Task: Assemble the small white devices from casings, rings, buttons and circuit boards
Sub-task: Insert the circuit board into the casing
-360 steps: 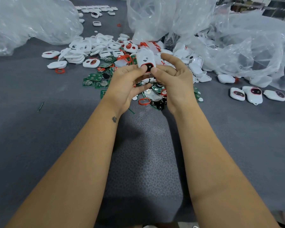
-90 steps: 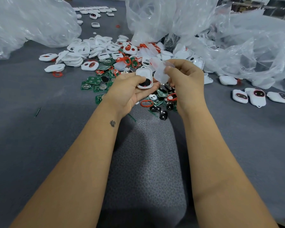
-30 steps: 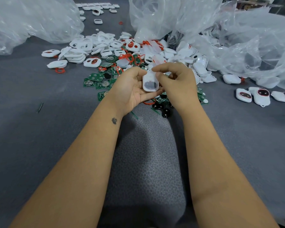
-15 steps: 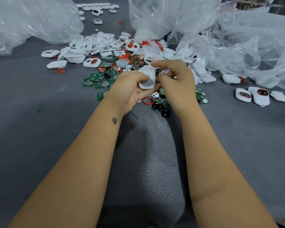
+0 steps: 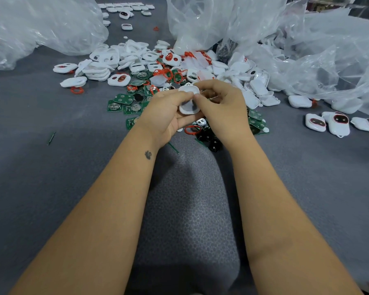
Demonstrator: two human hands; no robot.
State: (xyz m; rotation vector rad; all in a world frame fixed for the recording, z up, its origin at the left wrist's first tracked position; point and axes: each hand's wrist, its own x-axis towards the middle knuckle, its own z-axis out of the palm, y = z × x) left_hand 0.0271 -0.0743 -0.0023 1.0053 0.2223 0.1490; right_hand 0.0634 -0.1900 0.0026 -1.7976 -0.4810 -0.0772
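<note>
I see bare grey bench (image 5: 41, 177) on both sides of my forearms, wide on the left and right. Ahead, the parts heap (image 5: 158, 69) of casings, rings and boards blocks the middle, reaching right up under my hands (image 5: 200, 107). Clear bags (image 5: 41, 26) wall off the far left, and more bags (image 5: 307, 50) crowd the far right. Three finished devices (image 5: 337, 123) sit on the right, with a bare strip between them and the heap. A narrow gap runs between the bags toward the far casings (image 5: 126, 9).
</note>
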